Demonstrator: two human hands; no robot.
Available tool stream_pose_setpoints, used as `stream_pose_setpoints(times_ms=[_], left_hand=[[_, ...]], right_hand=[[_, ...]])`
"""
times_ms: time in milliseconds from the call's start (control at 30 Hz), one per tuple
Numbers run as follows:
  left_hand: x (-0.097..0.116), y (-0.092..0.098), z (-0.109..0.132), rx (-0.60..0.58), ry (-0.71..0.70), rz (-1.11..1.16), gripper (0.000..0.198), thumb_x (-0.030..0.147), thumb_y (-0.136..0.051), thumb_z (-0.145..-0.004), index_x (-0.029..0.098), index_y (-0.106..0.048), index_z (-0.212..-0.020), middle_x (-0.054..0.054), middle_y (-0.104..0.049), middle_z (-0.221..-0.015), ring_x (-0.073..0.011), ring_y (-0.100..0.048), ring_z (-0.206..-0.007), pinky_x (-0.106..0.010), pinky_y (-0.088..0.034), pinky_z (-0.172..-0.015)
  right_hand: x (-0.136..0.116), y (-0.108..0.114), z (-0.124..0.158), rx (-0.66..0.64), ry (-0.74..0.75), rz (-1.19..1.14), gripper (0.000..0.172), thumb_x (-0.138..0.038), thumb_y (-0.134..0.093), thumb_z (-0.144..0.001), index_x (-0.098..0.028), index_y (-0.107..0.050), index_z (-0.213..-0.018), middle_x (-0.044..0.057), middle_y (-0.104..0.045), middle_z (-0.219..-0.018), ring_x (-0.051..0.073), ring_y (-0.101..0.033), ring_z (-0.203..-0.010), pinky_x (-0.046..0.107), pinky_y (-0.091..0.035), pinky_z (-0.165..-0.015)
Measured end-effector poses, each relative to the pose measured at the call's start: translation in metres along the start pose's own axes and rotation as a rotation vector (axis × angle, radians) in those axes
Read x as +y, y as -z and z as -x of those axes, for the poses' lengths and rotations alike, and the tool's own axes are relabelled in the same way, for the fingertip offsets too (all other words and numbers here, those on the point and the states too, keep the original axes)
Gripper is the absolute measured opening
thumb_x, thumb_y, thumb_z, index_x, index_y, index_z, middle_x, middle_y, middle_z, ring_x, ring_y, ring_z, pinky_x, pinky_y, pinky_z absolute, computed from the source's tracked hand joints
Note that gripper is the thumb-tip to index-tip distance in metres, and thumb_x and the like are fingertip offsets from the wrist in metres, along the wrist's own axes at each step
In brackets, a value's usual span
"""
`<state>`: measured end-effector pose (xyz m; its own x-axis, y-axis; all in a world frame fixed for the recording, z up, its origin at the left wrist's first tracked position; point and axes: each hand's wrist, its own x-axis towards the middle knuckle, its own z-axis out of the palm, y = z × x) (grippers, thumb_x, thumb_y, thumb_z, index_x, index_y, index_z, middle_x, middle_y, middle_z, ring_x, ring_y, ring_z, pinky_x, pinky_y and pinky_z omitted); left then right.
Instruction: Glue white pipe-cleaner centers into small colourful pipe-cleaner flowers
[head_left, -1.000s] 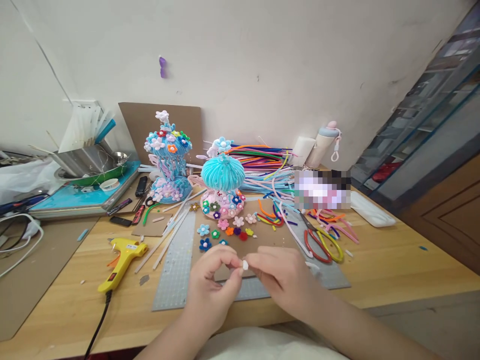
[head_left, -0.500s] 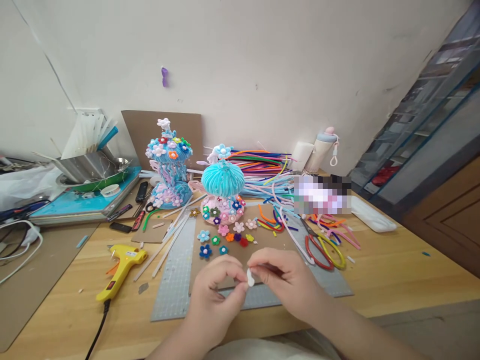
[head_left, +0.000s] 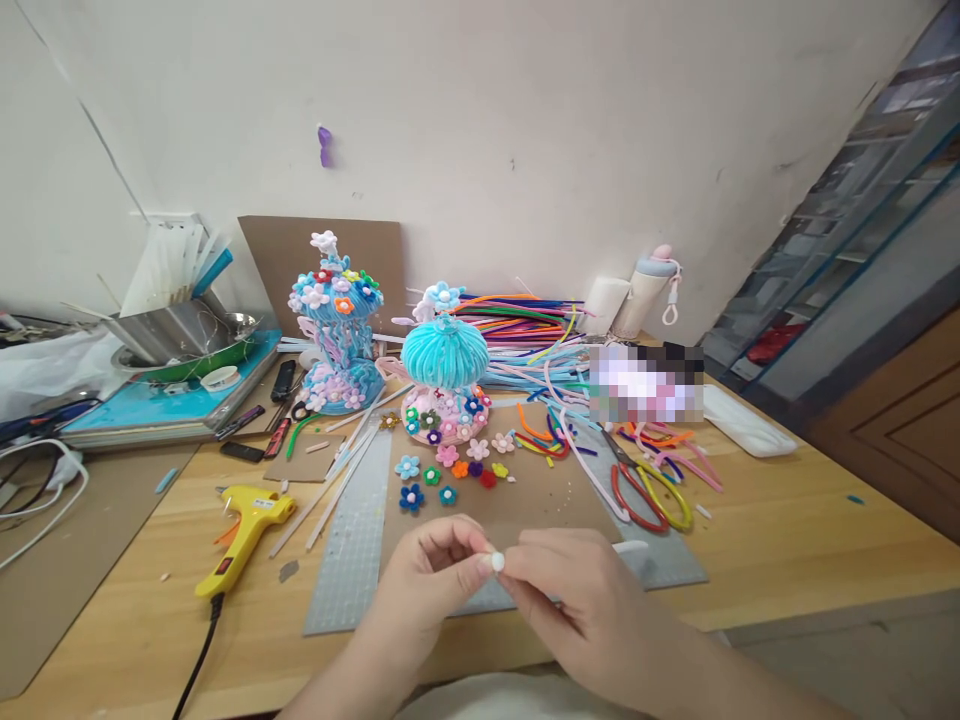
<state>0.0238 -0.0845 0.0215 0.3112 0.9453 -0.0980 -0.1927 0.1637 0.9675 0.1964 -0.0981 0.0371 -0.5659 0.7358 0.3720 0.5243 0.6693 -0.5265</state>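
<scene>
Both hands meet over the front of the mat. My left hand (head_left: 439, 568) pinches a small, rounded white end of what looks like a pipe cleaner (head_left: 497, 562) between thumb and fingertips. Against its other side press the closed fingers of my right hand (head_left: 574, 585). A white strip (head_left: 631, 547) sticks out beyond the right hand; whether it joins the pinched piece is hidden. Just ahead, several small fuzzy flowers, among them a dark blue flower (head_left: 411, 498), lie on a cardboard sheet (head_left: 540, 500). Behind them stands a turquoise-domed pipe-cleaner ornament (head_left: 445, 352).
A yellow glue gun (head_left: 247, 535) lies to the left, its cord running forward. Scissors (head_left: 651, 492) with red and yellow handles rest on the right. A flower-covered blue ornament (head_left: 337, 330) stands behind left, and bundled pipe cleaners (head_left: 517, 325) lie by the wall.
The white piece, earlier seen as a small folded loop between the fingertips, now shows as a round end. My right hand has turned over and lowered, and a white strip shows beyond it.
</scene>
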Motion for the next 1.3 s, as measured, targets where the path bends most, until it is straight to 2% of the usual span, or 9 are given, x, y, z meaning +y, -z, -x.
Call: stream_pose_setpoints(times_ms=[100, 200, 400, 600, 700, 933, 1067, 1167, 1300], left_hand=[[0.009, -0.002, 0.011, -0.039, -0.027, -0.180, 0.014, 0.028, -0.063, -0.074, 0.017, -0.056, -0.068, 0.002, -0.050, -0.064, -0.0111, -0.046, -0.060, -0.022, -0.038, -0.056], [0.023, -0.007, 0.025, -0.025, -0.260, -0.487, 0.007, 0.020, -0.054, -0.080, 0.019, -0.054, -0.073, 0.000, -0.053, -0.071, -0.0126, -0.052, -0.067, -0.023, -0.042, -0.061], [0.042, -0.015, 0.046, -0.021, -0.713, -0.913, 0.018, 0.005, -0.056, -0.075, 0.022, -0.053, -0.080, 0.001, -0.061, -0.073, -0.0120, -0.060, -0.069, -0.020, -0.048, -0.061], [0.042, -0.015, 0.057, 0.012, -0.870, -1.065, 0.020, 0.003, -0.055, -0.076, 0.022, -0.053, -0.083, -0.001, -0.062, -0.072, -0.0132, -0.060, -0.065, -0.022, -0.049, -0.058], [0.043, -0.018, 0.057, 0.014, -0.883, -1.127, 0.019, 0.004, -0.053, -0.078, 0.022, -0.052, -0.084, -0.002, -0.062, -0.074, -0.0140, -0.059, -0.068, -0.023, -0.049, -0.060], [0.039, -0.022, 0.056, -0.072, -0.806, -1.431, 0.015, 0.007, -0.045, -0.082, 0.018, -0.054, -0.081, -0.004, -0.059, -0.074, -0.0185, -0.055, -0.067, -0.030, -0.047, -0.058], [0.035, -0.024, 0.050, -0.107, -0.650, -1.537, 0.019, 0.006, -0.041, -0.081, 0.017, -0.057, -0.076, -0.006, -0.058, -0.072, -0.0214, -0.054, -0.068, -0.034, -0.047, -0.058], [0.038, -0.020, 0.037, -0.099, -0.387, -1.251, 0.015, 0.012, -0.043, -0.081, 0.017, -0.055, -0.074, -0.005, -0.057, -0.073, -0.0197, -0.053, -0.070, -0.033, -0.046, -0.062], [0.041, -0.011, 0.011, -0.354, 0.189, -0.404, 0.018, 0.029, -0.051, -0.080, 0.017, -0.055, -0.068, 0.002, -0.048, -0.060, -0.0109, -0.045, -0.053, -0.024, -0.042, -0.053]], right_hand=[[-0.009, 0.008, 0.003, -0.015, -0.012, -0.111, 0.010, -0.018, -0.047, -0.089, -0.020, -0.056, -0.086, 0.001, -0.056, -0.076, 0.014, -0.050, -0.071, 0.025, -0.035, -0.064], [-0.020, 0.016, 0.006, 0.111, -0.032, -0.238, 0.007, -0.023, -0.052, -0.087, -0.020, -0.055, -0.093, 0.004, -0.057, -0.089, 0.017, -0.052, -0.086, 0.027, -0.039, -0.074], [-0.036, 0.024, 0.008, -0.003, -0.181, -0.444, 0.019, -0.028, -0.052, -0.088, -0.019, -0.054, -0.072, -0.003, -0.050, -0.065, 0.011, -0.046, -0.061, 0.021, -0.034, -0.055], [-0.042, 0.024, 0.010, -0.129, -0.456, -0.963, 0.025, -0.041, -0.057, -0.083, -0.017, -0.054, -0.076, -0.003, -0.051, -0.062, 0.010, -0.045, -0.056, 0.021, -0.036, -0.053], [-0.041, 0.022, 0.012, -0.134, -0.504, -1.054, 0.030, -0.045, -0.061, -0.080, -0.017, -0.053, -0.074, -0.004, -0.050, -0.058, 0.008, -0.043, -0.052, 0.021, -0.035, -0.052], [-0.035, 0.017, 0.015, -0.155, -0.551, -0.893, 0.022, -0.035, -0.056, -0.083, -0.017, -0.050, -0.072, -0.005, -0.047, -0.058, 0.009, -0.042, -0.052, 0.020, -0.033, -0.050], [-0.031, 0.013, 0.015, -0.089, -0.403, -0.512, 0.017, -0.021, -0.050, -0.085, -0.017, -0.048, -0.068, -0.004, -0.047, -0.061, 0.010, -0.042, -0.057, 0.021, -0.032, -0.053], [-0.025, 0.016, 0.012, 0.014, -0.083, -0.139, 0.020, -0.014, -0.042, -0.088, -0.017, -0.050, -0.071, 0.001, -0.052, -0.069, 0.014, -0.046, -0.066, 0.025, -0.034, -0.059], [-0.007, 0.029, 0.000, -0.009, 0.276, 0.028, 0.027, -0.008, -0.033, -0.090, -0.017, -0.056, -0.080, 0.007, -0.058, -0.076, 0.017, -0.048, -0.074, 0.029, -0.039, -0.065]])
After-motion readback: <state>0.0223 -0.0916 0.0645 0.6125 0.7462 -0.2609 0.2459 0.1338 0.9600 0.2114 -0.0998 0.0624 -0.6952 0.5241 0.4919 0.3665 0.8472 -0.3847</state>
